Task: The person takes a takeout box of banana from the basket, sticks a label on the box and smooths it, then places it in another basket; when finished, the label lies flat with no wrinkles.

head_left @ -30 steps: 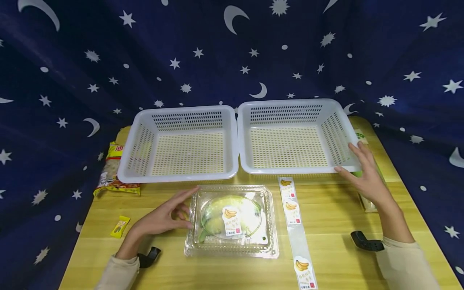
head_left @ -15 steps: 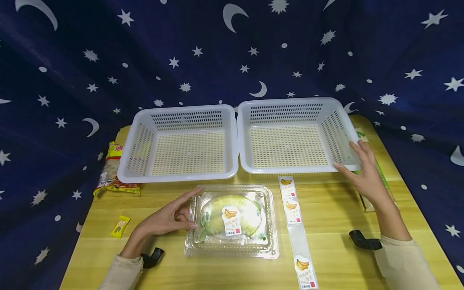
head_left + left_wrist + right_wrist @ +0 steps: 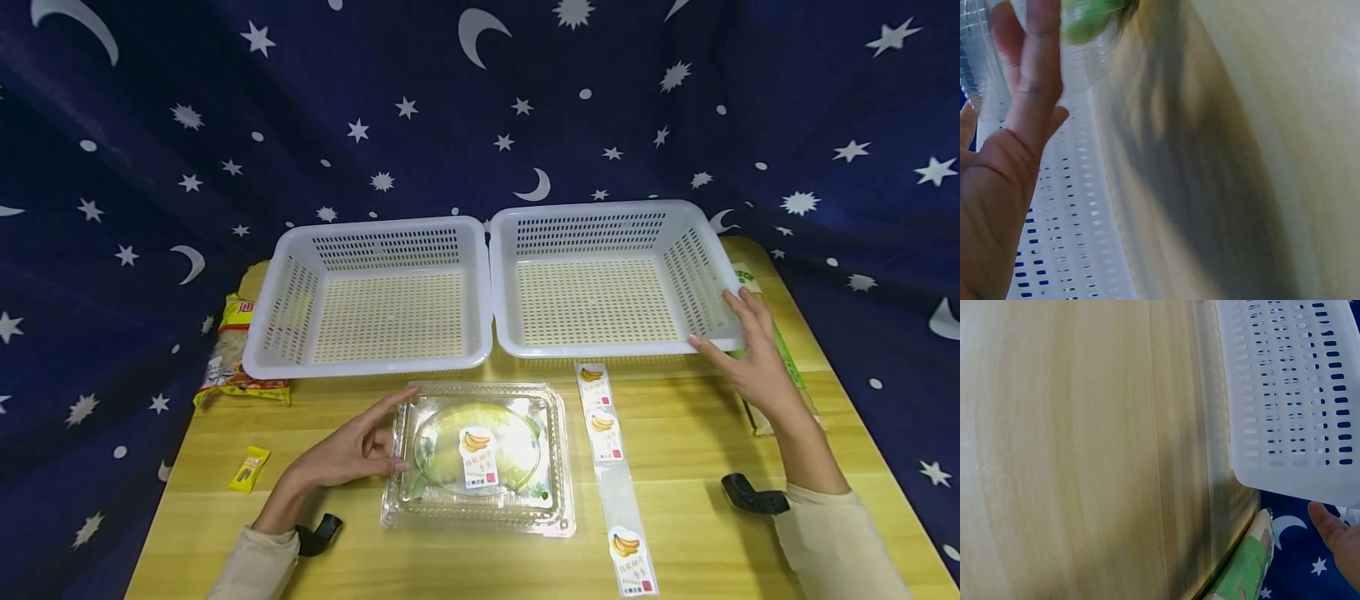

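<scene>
A clear plastic clamshell box (image 3: 555,500) stands at the front middle, with yellow-green produce inside. Its lid carries a white label (image 3: 478,458) printed with bananas. At the box's left side is my left hand (image 3: 352,446), index finger stretched along the back corner and thumb at the left edge. In the left wrist view those fingers overlap the box. My right hand (image 3: 757,367) rests at the front right corner of the right white basket (image 3: 600,352), thumb at the front rim and fingers spread over the right rim. The right wrist view shows only part of this hand.
A second white basket (image 3: 367,367) adjoins on the left. Right of the box lies a strip of banana stickers (image 3: 618,492). A yellow-and-red bag (image 3: 232,358) and a small yellow packet (image 3: 249,469) lie left. A green-and-beige package (image 3: 795,375) lies behind my right hand.
My left hand has moved slightly right, its fingertips now at the box's left edge. The right hand stays at the basket corner. The box and sticker strip lie as before.
</scene>
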`<state>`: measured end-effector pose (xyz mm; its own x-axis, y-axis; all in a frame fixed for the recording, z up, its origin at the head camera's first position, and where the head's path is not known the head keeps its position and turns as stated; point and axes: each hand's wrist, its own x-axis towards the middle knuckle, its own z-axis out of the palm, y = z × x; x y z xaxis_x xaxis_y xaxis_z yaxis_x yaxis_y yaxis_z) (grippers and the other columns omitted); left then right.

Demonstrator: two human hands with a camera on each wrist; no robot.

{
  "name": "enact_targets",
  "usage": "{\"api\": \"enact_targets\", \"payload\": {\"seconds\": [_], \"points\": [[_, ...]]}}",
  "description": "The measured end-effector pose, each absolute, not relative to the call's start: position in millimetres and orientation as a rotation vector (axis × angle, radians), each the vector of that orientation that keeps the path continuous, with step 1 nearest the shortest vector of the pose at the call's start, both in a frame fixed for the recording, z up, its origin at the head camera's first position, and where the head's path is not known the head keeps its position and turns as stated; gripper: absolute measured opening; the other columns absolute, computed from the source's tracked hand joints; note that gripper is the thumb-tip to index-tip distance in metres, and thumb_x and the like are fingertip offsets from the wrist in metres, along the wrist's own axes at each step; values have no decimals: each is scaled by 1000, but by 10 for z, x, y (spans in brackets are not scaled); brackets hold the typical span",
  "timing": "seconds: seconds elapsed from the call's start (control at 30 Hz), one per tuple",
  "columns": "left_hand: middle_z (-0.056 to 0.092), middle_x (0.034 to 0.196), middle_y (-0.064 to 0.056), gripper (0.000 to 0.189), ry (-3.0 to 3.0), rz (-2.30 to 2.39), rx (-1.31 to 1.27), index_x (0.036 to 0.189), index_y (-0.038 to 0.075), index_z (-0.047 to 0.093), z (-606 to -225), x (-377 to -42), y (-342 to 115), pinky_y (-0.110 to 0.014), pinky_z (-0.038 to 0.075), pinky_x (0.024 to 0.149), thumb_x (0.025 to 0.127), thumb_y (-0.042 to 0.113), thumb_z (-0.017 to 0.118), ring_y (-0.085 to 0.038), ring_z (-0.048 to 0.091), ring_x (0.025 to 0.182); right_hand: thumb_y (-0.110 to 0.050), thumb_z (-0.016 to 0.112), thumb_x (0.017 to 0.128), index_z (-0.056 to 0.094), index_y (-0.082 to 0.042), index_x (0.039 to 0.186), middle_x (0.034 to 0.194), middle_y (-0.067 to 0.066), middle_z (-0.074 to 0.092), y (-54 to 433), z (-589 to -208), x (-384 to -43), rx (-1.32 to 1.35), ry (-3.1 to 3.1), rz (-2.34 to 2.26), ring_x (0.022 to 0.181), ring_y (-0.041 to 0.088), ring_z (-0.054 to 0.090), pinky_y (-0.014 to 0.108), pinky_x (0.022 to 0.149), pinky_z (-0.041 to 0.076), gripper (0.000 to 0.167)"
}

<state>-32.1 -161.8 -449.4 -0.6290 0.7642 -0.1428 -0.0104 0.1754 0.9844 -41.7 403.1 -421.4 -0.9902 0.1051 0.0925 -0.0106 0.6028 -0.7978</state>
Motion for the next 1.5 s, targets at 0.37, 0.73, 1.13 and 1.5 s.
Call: {"api": "enact_targets", "payload": {"seconds": [0.37,0.73,1.13,1.5], "points": [[36,145,-24,94,1799,1610,741,158,12,10,-4529,-294,-1621,-28,50,48,86,-3,68,-5,57,63,-13,66,92,16,-10,158,162,17,-6,4023,-4195,-420,-66,-2692,1366,145,51,-5,74,110,2,83],[60,103,-6,96,1815,1680,719,158,11,15,-4362,-199,-1636,-20,42,40,83,-5,72,-6,43,50,-13,64,93,14,-10,158,162,20,-8,4036,-4200,-401,-45,-2704,1367,144,52,-6,76,108,0,81],[41,150,-9,96,1632,1871,978,154,-6,7,-3790,-318,-1737,-27,48,42,77,-27,61,-13,57,57,-13,64,94,15,-11,158,162,15,-9,4035,-4179,-387,-38,-2698,1378,145,50,-8,76,108,-1,81],[20,155,-14,101,1825,1849,907,156,1,13,-3331,-664,-1721,-23,52,49,74,-26,65,-11,56,59,-13,65,93,15,-10,158,162,17,-8,4039,-4200,-394,-30,-2699,1378,145,50,-6,75,109,0,82]]}}
